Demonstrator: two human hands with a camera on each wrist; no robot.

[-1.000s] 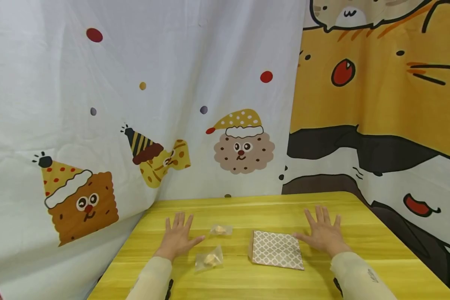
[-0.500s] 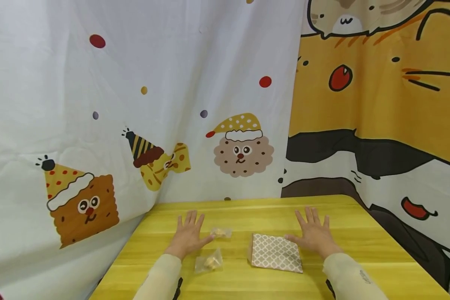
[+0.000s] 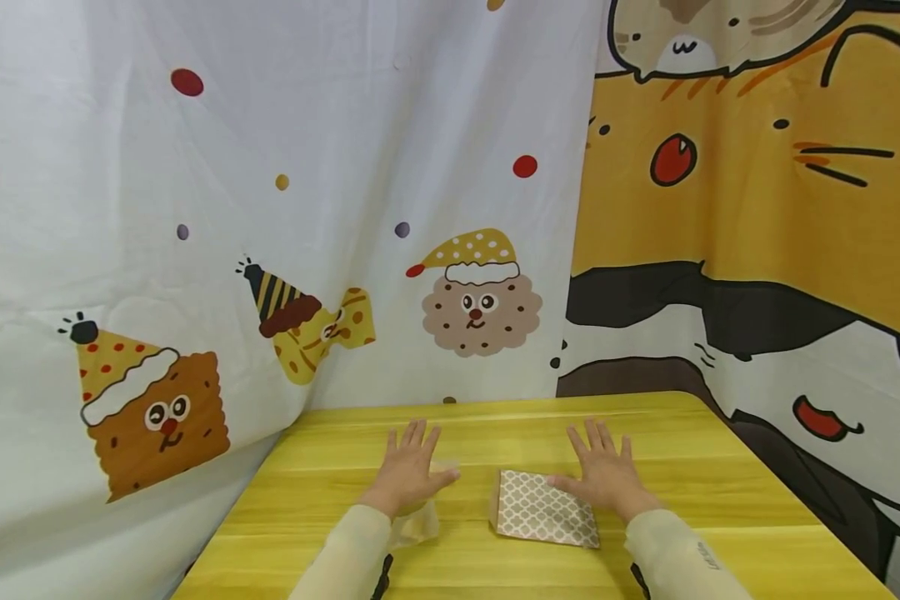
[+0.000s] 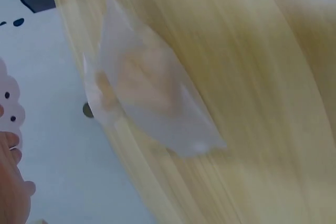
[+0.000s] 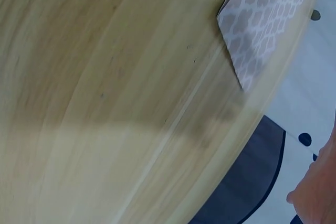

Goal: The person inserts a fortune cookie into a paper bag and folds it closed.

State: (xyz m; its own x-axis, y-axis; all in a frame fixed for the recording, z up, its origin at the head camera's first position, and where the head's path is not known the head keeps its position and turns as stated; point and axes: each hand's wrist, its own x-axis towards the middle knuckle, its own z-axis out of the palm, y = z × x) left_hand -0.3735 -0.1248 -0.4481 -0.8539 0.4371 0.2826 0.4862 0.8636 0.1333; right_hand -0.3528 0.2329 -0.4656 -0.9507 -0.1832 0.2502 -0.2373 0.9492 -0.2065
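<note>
My left hand, fingers spread and palm down, holds nothing and overlaps two clear packets in the head view. The nearer packet shows below the wrist; most of the farther one is hidden behind the hand. In the left wrist view the larger-looking translucent packet has a pale yellowish piece inside, with the other packet beside it. A flat paper bag with a beige-and-white lattice print lies right of them. Over its upper right corner spreads my right hand, also without anything in it.
All of this is on a yellow wood-grain table. Behind it hangs a white curtain with cartoon biscuits, and an orange cartoon-cat curtain closes off the right side.
Both hands have moved inward, fingers still spread. The left has slid right across the packets, and the right has come left over the paper bag. The packets and bag stay put.
</note>
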